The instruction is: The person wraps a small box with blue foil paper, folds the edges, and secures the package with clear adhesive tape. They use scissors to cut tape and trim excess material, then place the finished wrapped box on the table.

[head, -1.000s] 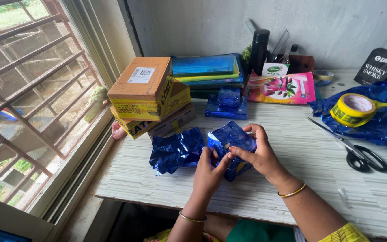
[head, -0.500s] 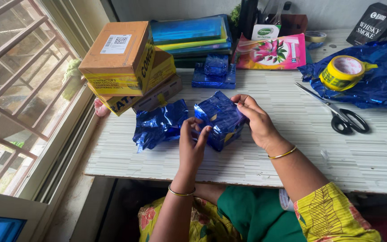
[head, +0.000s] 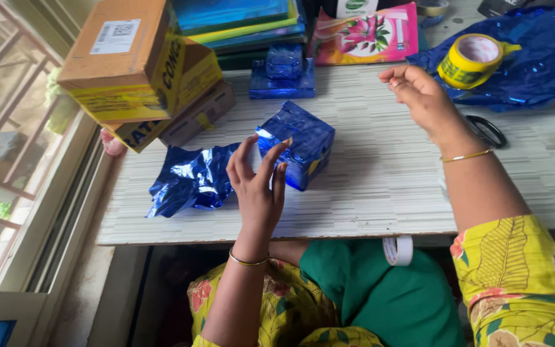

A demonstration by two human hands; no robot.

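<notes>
- Blue foil-wrapped box — sits on the pale striped table, near its front edge, one corner turned toward the person; a little yellow shows through at its lower side.
- Left hand — fingers spread and raised, fingertips touching the near left side of the box; nothing gripped. Gold bangle at the wrist.
- Right hand — lifted clear of the box, well to its right, fingers loosely curled with thumb and forefinger close together; whether anything is pinched cannot be told. Gold bangle on this wrist too.
- Loose blue foil sheet — crumpled, lying just left of the box.
- Yellow tape roll — resting on a larger spread of blue foil at the far right, just beyond the right hand.
- Scissors — black handle loop showing past the right wrist.
- Cardboard boxes — stacked at the far left, yellow tape round them.
- Two small blue-wrapped parcels — one atop the other, behind the box.
- Pink flowered packet — at the back.
</notes>
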